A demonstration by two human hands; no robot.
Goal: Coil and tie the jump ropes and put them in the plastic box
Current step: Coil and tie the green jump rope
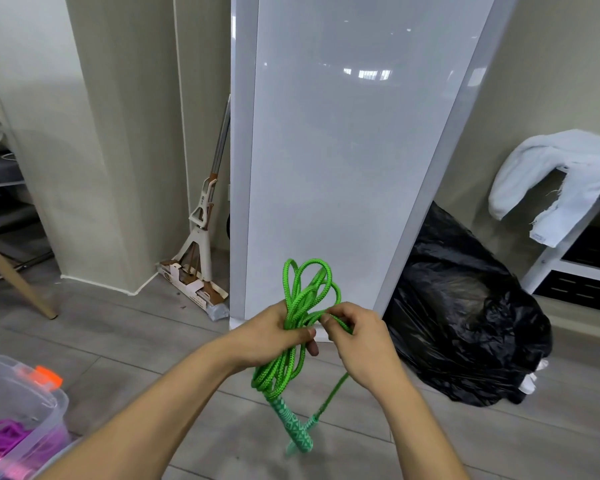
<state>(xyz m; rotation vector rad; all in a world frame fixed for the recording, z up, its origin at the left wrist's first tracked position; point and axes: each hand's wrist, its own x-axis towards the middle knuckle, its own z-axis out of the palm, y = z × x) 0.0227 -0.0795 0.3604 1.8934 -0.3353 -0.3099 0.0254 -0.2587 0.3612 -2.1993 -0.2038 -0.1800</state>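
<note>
Green braided cord fills the middle of the view: a jump rope (300,306) gathered into a bundle of several long loops, held in the air above a grey wood-look floor (118,327). The left hand (274,336) is wrapped around the bundle's waist, fingers curled closed on it, so that loops fan out above the fist and more loops hang below. The right hand (357,344) sits just beside it, thumb and fingertips pinched narrowly on a single strand that crosses the bundle, which looks like a wrap or knot being started. Below the hands hang a patterned green-and-white handle (293,426) and, on a loose straight length of cord, what seems to be a second handle, blurred and partly hidden behind the first. By this evidence the coiling of this rope looks finished, the tie appears under way but not yet secured, and the rope has not yet gone into storage. At the lower left corner stands a clear plastic box (49,407) with an orange latch, well apart from the hands; a purple rope (4,436) already lies coiled inside it.
</note>
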